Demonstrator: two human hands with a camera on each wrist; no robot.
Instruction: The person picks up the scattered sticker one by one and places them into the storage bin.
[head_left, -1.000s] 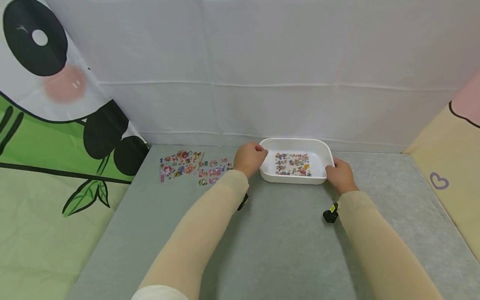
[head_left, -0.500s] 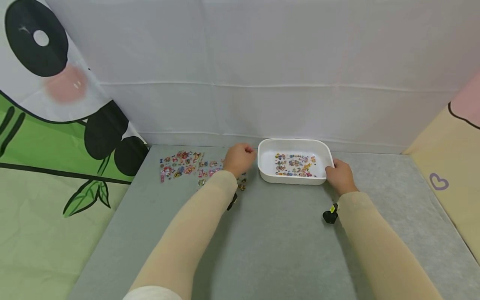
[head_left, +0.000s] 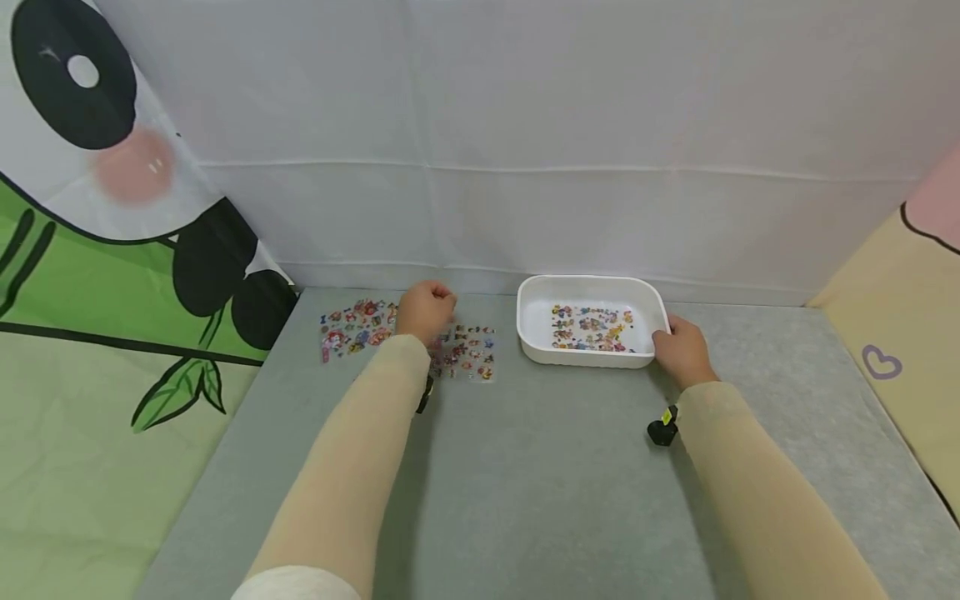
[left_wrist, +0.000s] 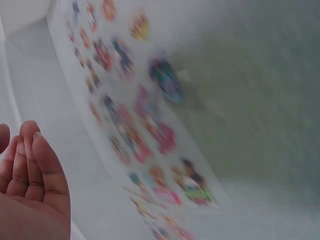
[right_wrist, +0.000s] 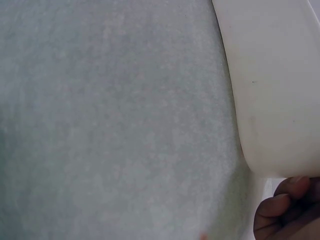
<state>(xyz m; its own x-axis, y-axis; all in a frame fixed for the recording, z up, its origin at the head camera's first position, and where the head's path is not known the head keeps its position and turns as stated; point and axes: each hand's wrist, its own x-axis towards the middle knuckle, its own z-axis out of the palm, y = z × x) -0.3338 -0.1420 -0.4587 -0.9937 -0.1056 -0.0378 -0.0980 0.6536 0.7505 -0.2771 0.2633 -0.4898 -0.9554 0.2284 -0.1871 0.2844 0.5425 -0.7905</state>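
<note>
My left hand (head_left: 426, 312) is over the sticker sheets on the table and holds nothing. In the left wrist view its fingers (left_wrist: 52, 175) lie side by side, only slightly bent. Below it a clear sticker sheet (head_left: 472, 357) with small cartoon figures is partly hidden by the hand, and another sheet (head_left: 356, 333) lies to its left. My right hand (head_left: 681, 350) grips the right end of a white plastic tray (head_left: 592, 358), thumb at the rim. Curled fingers of that hand show against the tray's end in the right wrist view. Inside the tray lies a sticker sheet (head_left: 592, 327).
A grey table (head_left: 540, 483) carries everything. White cloth (head_left: 525, 217) hangs right behind the tray as a back wall, with printed cartoon cloths on both sides. Each wrist wears a small black camera (head_left: 662, 429).
My left hand has moved left from the tray's left rim to above the sticker sheets on the table. The sheet in the tray shows more fully. My right hand stays at the tray.
</note>
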